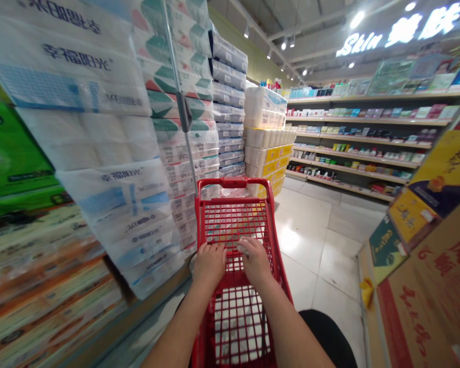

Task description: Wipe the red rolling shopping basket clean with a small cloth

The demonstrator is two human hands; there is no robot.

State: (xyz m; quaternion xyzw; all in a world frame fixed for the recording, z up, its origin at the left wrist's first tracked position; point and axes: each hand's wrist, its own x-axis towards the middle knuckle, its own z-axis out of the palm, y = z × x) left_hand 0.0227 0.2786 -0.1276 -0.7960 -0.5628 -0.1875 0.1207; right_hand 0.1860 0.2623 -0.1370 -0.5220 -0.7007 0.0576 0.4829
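A red shopping cart [233, 220] with a wire-mesh basket stands in front of me in a shop aisle. My left hand [209, 263] is wrapped over the cart's near rim on the left. My right hand [256, 260] grips the same rim just to the right, a few centimetres from the left hand. Both hands have their fingers curled down over the bar. Something pale in clear plastic [233, 192] lies at the far end of the basket.
Tall stacks of packed toilet paper and tissue [115, 153] crowd the left, close to the cart. Cardboard boxes [433, 286] line the right edge. Shelves of small products [368, 138] run along the far right wall. Pale floor tiles [322, 245] stretch ahead to the right.
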